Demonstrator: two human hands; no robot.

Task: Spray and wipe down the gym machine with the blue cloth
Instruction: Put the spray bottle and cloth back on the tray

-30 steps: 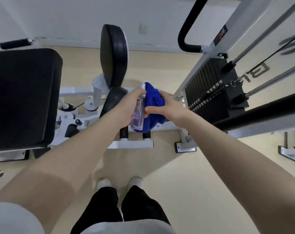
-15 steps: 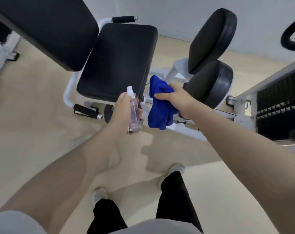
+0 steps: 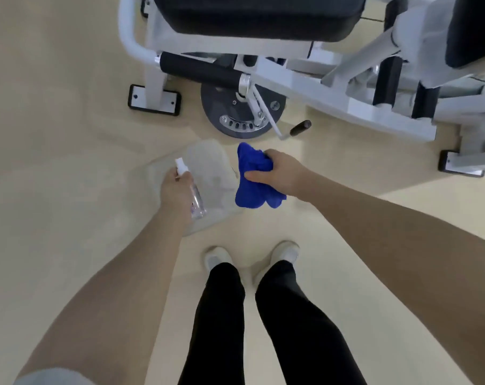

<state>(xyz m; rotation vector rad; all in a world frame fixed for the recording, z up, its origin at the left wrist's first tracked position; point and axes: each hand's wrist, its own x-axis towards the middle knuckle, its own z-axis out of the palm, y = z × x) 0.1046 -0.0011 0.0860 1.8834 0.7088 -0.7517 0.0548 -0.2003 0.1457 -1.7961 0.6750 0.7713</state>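
head view, hands: left hand is wrapped round a small clear spray bottle, fingers curled on the body; can't tell if a finger is on the pump. right hand has the blue cloth bunched in a tight grip, thumb across the front, loose ends hanging below the fist.

head view, where stuff is: both hands are out in front over bare floor, above the person's shoes. The gym machine sits beyond them, well apart from both bottle and cloth. Nearest bits are the black grip handle, the round adjuster disc and the black seat pad.

head view, step in hand: looks to me like lining up for a spray, nothing wiped yet as far as I can judge.

head view, doing it well: I'd bring the bottle closer to the pad or handle before pumping, since from here the mist would mostly land on the floor. Keep the cloth off to the side of the spray path, then flatten it out a bit so more fabric meets the surface.

head view, bottle direction: long axis runs from the white nozzle at the far end down to the base nearest the person, leaning slightly. Nozzle end points toward the machine; the exact spray opening is too small to make out.

head view, cloth: crumpled, no real axis, hangs downward.
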